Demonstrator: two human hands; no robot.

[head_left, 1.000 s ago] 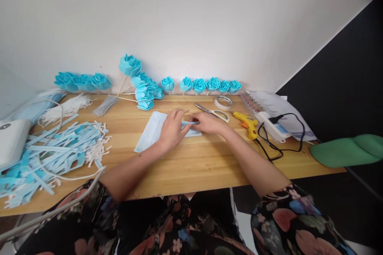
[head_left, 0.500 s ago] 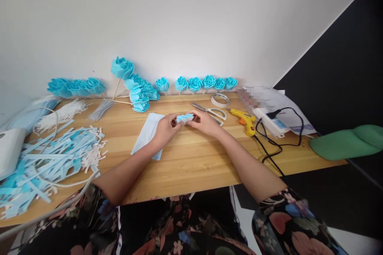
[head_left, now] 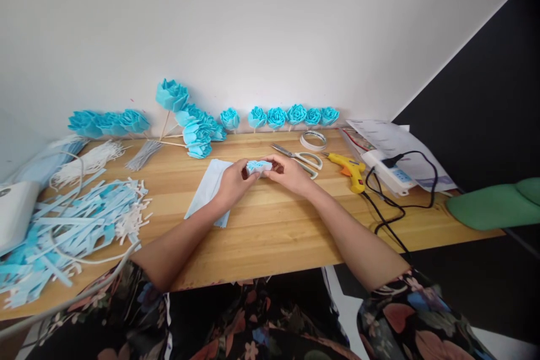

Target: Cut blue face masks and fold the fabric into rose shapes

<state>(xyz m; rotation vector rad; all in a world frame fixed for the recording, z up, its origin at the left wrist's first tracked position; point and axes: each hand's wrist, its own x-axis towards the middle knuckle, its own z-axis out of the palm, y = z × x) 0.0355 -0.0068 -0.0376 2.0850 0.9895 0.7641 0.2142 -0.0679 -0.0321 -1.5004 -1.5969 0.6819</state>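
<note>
My left hand (head_left: pixel 234 181) and my right hand (head_left: pixel 289 173) meet over the middle of the table. Between their fingertips they pinch a small ruffled bundle of light-blue and white sheet material (head_left: pixel 259 166), one end in each hand. Fingers partly hide its ends. Beneath and beside my left wrist lies a flat stack of pale-blue sheets (head_left: pixel 211 183). Just beyond my right hand are scissors (head_left: pixel 301 156) with white handles, their blades pointing left. A roll of white tape (head_left: pixel 313 140) lies behind the scissors.
Blue handmade flowers (head_left: pixel 276 117) line the wall. On the right are a yellow glue gun (head_left: pixel 349 169), a power strip (head_left: pixel 392 176) with black cables, papers (head_left: pixel 394 140) and a green object (head_left: pixel 489 205). Cut blue strips (head_left: pixel 93 214), white cords (head_left: pixel 88 163) and thin grey strips (head_left: pixel 143 154) lie left.
Both hands stay in nearly the same place, still pinching the bundle, which looks slightly tilted compared with before. The view has shifted a little, moving things on the right outward.
</note>
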